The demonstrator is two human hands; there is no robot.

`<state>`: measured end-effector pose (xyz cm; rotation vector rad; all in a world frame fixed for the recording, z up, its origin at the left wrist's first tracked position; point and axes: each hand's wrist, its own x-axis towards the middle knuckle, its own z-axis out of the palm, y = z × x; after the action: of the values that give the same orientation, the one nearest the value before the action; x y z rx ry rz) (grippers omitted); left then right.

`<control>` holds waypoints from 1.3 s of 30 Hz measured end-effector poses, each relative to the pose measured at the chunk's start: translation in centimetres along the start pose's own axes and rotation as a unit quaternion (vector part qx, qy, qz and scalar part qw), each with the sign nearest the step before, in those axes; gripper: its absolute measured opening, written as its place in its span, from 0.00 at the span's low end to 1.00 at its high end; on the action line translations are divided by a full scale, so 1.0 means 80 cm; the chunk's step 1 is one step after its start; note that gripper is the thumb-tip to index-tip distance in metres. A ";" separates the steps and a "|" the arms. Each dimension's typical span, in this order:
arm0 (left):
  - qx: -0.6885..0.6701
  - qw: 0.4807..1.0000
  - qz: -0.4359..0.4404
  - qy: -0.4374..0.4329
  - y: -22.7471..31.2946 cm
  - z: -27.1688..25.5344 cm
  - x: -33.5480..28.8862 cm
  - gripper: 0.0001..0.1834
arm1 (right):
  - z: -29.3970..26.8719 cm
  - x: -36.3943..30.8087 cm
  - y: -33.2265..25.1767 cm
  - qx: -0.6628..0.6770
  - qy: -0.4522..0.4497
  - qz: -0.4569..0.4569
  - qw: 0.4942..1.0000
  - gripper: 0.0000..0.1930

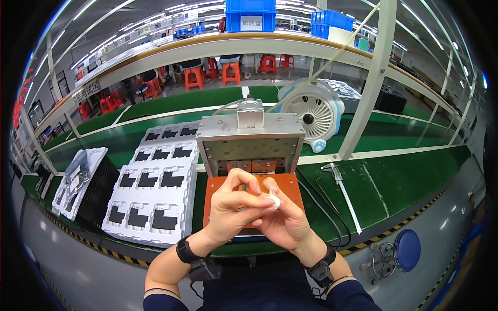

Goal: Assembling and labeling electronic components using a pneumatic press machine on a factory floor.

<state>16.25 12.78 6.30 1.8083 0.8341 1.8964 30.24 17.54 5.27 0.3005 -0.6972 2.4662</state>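
My left hand [231, 206] and my right hand [285, 220] meet above the orange base plate [213, 193] of a metal press [251, 129]. Between their fingertips is a small, soft-looking white piece [274, 201], partly hidden by the fingers; its exact kind cannot be made out. Left thumb and forefinger pinch it from one side, and the right fingers close around it from the other. Both wrists carry black straps with small devices. Much of the base plate lies hidden behind the hands.
Left of the press, white trays [150, 185] hold several flat black parts [165, 218]; farther left stands a black stack [98, 189] under clear plastic. A white-blue fan [311, 116] is behind. On the right lie calipers [342, 193], a hex key [327, 194] and cables. A blue stool [407, 250] stands beyond.
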 end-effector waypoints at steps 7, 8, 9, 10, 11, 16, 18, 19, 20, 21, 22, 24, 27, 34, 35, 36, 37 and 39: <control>-0.302 0.900 -0.310 -0.051 0.009 -0.012 0.007 0.07 | 0.005 -0.008 -0.008 -0.023 -0.041 -0.001 0.999 0.10; -0.303 0.899 -0.311 -0.052 0.004 -0.016 0.005 0.07 | 0.003 -0.009 -0.009 -0.023 -0.040 -0.002 0.999 0.10; -0.307 0.903 -0.299 -0.039 -0.004 -0.023 -0.001 0.08 | 0.001 -0.009 -0.007 -0.043 -0.050 0.004 0.998 0.10; -0.310 0.906 -0.287 -0.025 -0.010 -0.027 -0.006 0.08 | 0.000 -0.008 -0.005 -0.064 -0.059 0.010 0.996 0.10; -0.302 0.917 -0.259 -0.029 -0.012 -0.028 -0.010 0.08 | 0.002 -0.007 -0.004 -0.047 -0.037 0.008 0.998 0.10; -0.190 0.965 -0.164 -0.072 -0.007 -0.015 -0.005 0.07 | -0.007 -0.004 0.003 -0.029 0.012 0.008 0.999 0.07; -0.243 0.942 -0.232 -0.029 -0.016 -0.020 -0.005 0.04 | -0.010 0.000 0.007 -0.022 0.064 0.020 0.998 0.09; -0.254 0.927 -0.275 -0.023 -0.011 -0.022 -0.003 0.02 | -0.011 0.002 0.008 -0.021 0.064 0.022 0.998 0.09; -0.254 0.927 -0.275 -0.021 -0.016 -0.026 -0.004 0.02 | -0.011 0.004 0.007 -0.018 0.093 0.027 0.995 0.10; -0.249 0.932 -0.261 -0.020 -0.020 -0.030 -0.010 0.02 | -0.009 0.005 0.009 -0.010 0.119 0.035 0.992 0.12; -0.244 0.937 -0.248 -0.020 -0.025 -0.034 -0.015 0.02 | -0.008 0.006 0.011 -0.005 0.114 0.042 0.993 0.12; -0.194 0.952 -0.236 -0.005 -0.029 -0.042 -0.019 0.02 | -0.007 0.009 0.014 -0.015 0.106 0.043 0.993 0.14; -0.202 0.938 -0.282 0.015 -0.024 -0.053 -0.026 0.04 | -0.004 0.014 0.022 -0.105 0.120 0.046 0.986 0.16; -0.057 0.954 -0.294 0.007 0.001 -0.116 -0.070 0.07 | -0.019 0.008 0.000 -0.200 0.191 -0.042 0.960 0.14; -0.073 0.950 -0.301 0.036 0.012 -0.130 -0.078 0.07 | -0.020 0.005 -0.004 -0.243 0.208 -0.045 0.946 0.14; -0.030 0.954 -0.295 0.053 0.019 -0.149 -0.085 0.07 | -0.020 0.000 -0.009 -0.292 0.198 -0.050 0.934 0.14; -0.016 0.948 -0.308 0.078 0.030 -0.169 -0.089 0.07 | -0.027 -0.007 -0.017 -0.334 0.194 -0.055 0.921 0.13; 0.058 0.937 -0.315 0.139 0.038 -0.218 -0.093 0.08 | -0.041 -0.018 -0.032 -0.388 0.203 -0.073 0.896 0.13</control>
<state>0.09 3.04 2.84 1.1267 1.4443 1.6974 32.66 20.45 3.10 -0.4391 -1.3214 1.8237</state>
